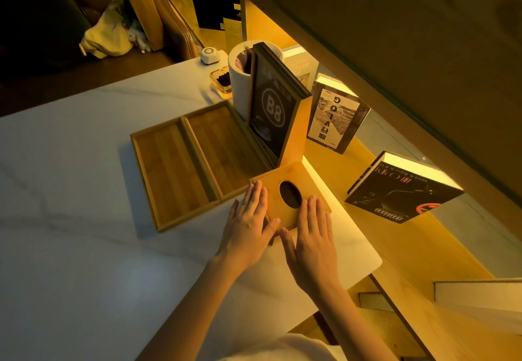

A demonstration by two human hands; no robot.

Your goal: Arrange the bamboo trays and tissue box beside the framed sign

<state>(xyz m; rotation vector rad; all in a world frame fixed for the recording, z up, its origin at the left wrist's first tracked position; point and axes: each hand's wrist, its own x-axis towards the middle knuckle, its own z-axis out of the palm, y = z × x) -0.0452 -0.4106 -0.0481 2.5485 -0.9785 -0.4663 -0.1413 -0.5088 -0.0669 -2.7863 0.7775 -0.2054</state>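
Note:
Two shallow bamboo trays lie side by side on the white marble table: the left tray [171, 175] and the right tray [226, 146], their long edges touching. Behind the right tray a framed sign [269, 112] marked "B8" stands upright in a bamboo holder. Right in front of the sign sits the bamboo tissue box [288, 185] with an oval hole in its lid. My left hand [248, 223] lies flat on the box's near left corner. My right hand [313, 236] lies flat on its near right edge, fingers apart.
A white cylindrical bin [240, 78], a glass ashtray [221, 81] and a small white call button [209, 55] stand behind the trays. Several books [401, 188] stand on the lit shelf to the right, past the table's rounded corner [372, 261]. A sofa lies beyond the table.

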